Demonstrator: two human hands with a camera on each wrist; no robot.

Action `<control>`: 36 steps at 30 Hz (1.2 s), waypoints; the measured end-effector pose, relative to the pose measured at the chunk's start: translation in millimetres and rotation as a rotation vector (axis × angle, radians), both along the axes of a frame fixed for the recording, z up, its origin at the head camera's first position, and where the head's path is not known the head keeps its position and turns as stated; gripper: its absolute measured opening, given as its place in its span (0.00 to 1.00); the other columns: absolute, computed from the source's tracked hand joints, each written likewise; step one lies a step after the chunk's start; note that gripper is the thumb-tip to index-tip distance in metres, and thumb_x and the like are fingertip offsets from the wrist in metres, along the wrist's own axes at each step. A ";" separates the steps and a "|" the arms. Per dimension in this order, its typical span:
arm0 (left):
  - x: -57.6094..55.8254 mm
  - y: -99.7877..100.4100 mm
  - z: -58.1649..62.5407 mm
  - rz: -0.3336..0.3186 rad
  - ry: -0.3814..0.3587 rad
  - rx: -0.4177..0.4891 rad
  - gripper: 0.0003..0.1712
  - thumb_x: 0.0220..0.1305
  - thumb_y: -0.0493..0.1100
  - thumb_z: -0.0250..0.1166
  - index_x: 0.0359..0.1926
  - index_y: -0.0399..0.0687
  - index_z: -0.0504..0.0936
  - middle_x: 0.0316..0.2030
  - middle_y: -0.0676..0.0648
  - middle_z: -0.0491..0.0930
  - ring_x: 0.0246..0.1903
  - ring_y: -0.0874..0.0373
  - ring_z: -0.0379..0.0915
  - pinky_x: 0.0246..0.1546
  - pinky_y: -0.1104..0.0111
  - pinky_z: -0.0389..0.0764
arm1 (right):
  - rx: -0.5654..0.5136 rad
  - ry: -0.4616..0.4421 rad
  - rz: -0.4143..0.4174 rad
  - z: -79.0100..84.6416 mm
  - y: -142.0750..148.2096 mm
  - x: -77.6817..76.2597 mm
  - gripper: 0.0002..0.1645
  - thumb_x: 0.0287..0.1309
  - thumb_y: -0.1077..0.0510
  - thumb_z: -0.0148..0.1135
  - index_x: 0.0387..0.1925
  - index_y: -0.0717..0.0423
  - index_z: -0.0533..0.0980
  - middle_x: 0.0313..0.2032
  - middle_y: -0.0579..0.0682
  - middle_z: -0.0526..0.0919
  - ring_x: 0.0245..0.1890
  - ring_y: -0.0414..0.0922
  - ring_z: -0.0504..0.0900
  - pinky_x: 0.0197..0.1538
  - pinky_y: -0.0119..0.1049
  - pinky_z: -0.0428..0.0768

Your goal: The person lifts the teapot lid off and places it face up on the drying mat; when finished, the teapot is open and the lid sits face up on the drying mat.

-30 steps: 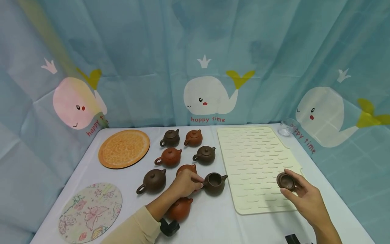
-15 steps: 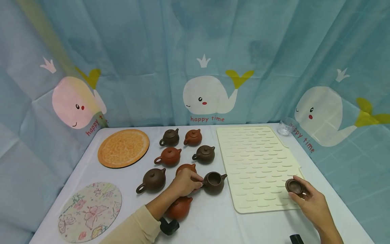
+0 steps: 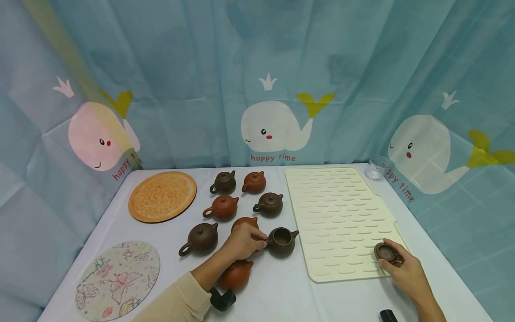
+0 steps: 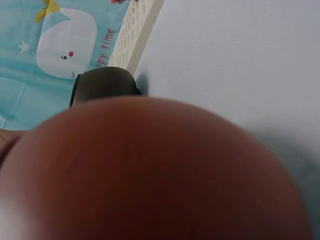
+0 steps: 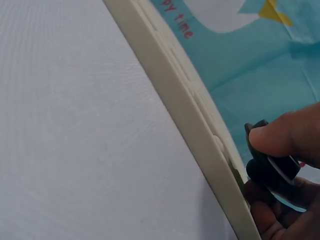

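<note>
My left hand [image 3: 246, 240] pinches the handle of a dark brown teapot [image 3: 281, 248], which stands without a lid, its spout toward the mat. Hollow side up, a dark brown teapot lid [image 3: 386, 253] sits between the thumb and fingers of my right hand [image 3: 408, 270], low over the near right corner of the cream mat [image 3: 338, 223]. In the right wrist view the lid [image 5: 274, 167] shows its knob underneath, close by the mat's edge. A reddish teapot [image 4: 150, 170] fills the left wrist view, with the dark teapot [image 4: 104, 84] behind it.
Several lidded teapots surround my left hand, among them a brown one [image 3: 203, 239] and a reddish one under my forearm [image 3: 237, 275]. An orange round mat [image 3: 162, 197] and a floral round mat [image 3: 118, 281] lie left. A clear glass [image 3: 376, 169] stands at the back right.
My right hand has shifted right and then lowered the lid closer to the mat's near right corner. The left hand stays on the teapot's handle.
</note>
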State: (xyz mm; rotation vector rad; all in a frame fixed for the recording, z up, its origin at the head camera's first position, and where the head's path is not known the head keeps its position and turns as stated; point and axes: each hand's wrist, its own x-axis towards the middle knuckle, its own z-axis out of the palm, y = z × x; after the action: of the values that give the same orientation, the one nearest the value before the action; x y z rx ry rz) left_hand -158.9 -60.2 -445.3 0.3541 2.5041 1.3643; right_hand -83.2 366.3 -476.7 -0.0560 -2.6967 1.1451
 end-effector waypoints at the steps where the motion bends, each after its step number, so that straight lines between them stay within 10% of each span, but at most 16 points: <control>1: -0.2 0.2 0.2 -0.002 0.001 0.000 0.07 0.56 0.35 0.70 0.37 0.46 0.89 0.15 0.53 0.78 0.18 0.62 0.72 0.21 0.69 0.71 | 0.016 -0.007 -0.006 -0.6 -0.3 -0.3 0.36 0.52 0.69 0.68 0.63 0.69 0.66 0.50 0.73 0.74 0.35 0.30 0.74 0.32 0.28 0.76; 11: 0.1 -3.0 5.8 -0.004 -0.027 -0.043 0.07 0.57 0.37 0.70 0.39 0.44 0.88 0.20 0.53 0.80 0.20 0.61 0.73 0.21 0.68 0.70 | 0.153 -0.017 -0.037 -4.3 -5.2 -5.1 0.37 0.50 0.67 0.68 0.63 0.67 0.67 0.54 0.74 0.72 0.49 0.70 0.73 0.42 0.53 0.76; 18: 2.5 -10.7 14.4 0.005 0.015 -0.031 0.14 0.57 0.37 0.70 0.45 0.39 0.86 0.29 0.53 0.81 0.25 0.60 0.76 0.26 0.67 0.75 | 0.178 -0.081 -0.025 -3.4 -4.0 -6.3 0.40 0.51 0.64 0.68 0.65 0.67 0.64 0.55 0.74 0.69 0.52 0.73 0.69 0.45 0.64 0.70; 36: 25.5 -45.0 57.8 0.223 0.183 0.057 0.17 0.57 0.38 0.72 0.49 0.48 0.86 0.39 0.53 0.84 0.38 0.57 0.78 0.34 0.65 0.80 | 0.168 0.056 -0.031 28.2 -11.5 5.5 0.39 0.54 0.61 0.70 0.65 0.67 0.65 0.55 0.71 0.64 0.50 0.64 0.66 0.41 0.55 0.67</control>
State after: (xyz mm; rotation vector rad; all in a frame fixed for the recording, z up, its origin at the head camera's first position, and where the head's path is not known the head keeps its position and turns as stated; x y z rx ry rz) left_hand -133.4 -105.1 -387.5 0.2252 2.7270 1.5536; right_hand -77.7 354.8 -448.5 -0.0386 -2.7212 0.8948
